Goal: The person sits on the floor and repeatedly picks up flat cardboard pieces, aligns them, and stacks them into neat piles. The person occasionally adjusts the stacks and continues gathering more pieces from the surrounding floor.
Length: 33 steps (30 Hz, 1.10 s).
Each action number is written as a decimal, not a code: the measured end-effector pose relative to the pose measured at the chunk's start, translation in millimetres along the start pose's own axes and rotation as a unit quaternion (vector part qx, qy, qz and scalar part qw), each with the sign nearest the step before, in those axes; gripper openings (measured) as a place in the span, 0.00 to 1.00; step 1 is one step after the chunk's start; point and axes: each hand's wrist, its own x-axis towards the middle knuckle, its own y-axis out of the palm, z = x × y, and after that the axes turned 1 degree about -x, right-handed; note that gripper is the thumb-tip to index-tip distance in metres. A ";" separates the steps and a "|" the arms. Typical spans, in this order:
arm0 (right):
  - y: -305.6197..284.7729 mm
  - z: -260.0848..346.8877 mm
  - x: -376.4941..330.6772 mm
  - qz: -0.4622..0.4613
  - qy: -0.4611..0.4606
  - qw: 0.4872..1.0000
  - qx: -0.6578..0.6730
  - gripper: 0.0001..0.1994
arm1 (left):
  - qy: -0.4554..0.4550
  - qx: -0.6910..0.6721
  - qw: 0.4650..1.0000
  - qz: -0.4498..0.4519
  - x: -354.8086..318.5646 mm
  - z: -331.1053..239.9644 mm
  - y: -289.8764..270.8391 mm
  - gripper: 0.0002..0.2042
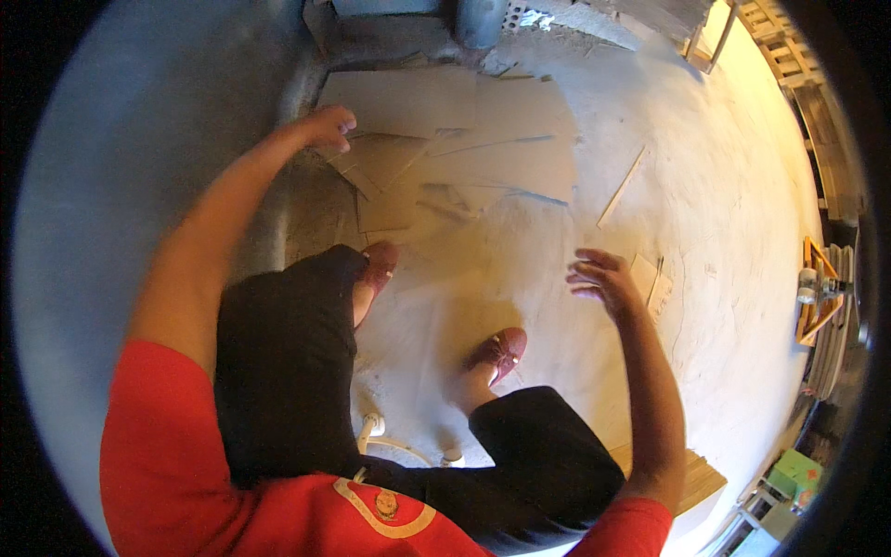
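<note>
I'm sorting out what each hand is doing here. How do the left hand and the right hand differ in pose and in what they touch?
The left hand is stretched far forward, fingers curled down onto the pile of flat grey sheets; the right hand hangs nearer the body, touching nothing. The left hand's fingers are bent on a sheet's edge; the right hand's are spread loosely over bare floor, beside a small offcut. Both are bare.

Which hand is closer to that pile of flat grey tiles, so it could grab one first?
The left hand. Its fingers already rest on the edge of the tile pile on the floor. The right hand hangs open in the air, away from the pile, nearer a small tile piece.
</note>
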 end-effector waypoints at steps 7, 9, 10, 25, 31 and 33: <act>99.1 -67.5 159.1 -0.116 0.012 0.929 0.351 0.16 | 0.022 -0.033 0.990 -0.135 54.5 14.9 79.9 0.46; 119.0 -83.5 179.1 -0.168 0.016 0.895 0.412 0.17 | -0.033 -0.104 0.991 -0.082 67.7 14.8 74.6 0.45; 125.8 -86.9 188.4 -0.206 0.027 0.883 0.422 0.20 | -0.062 -0.136 0.987 -0.054 73.5 13.6 73.0 0.44; 110.0 -85.8 257.5 -0.187 0.070 0.894 0.401 0.26 | -0.003 -0.015 0.999 -0.031 107.1 30.6 99.9 0.45; 150.6 -25.3 254.8 -0.141 -0.034 0.937 0.318 0.25 | -0.001 -0.047 0.995 -0.086 97.4 42.7 87.8 0.40; 170.4 -15.6 261.9 -0.076 -0.065 0.891 0.442 0.21 | 0.035 -0.099 0.989 -0.104 103.7 52.9 86.1 0.39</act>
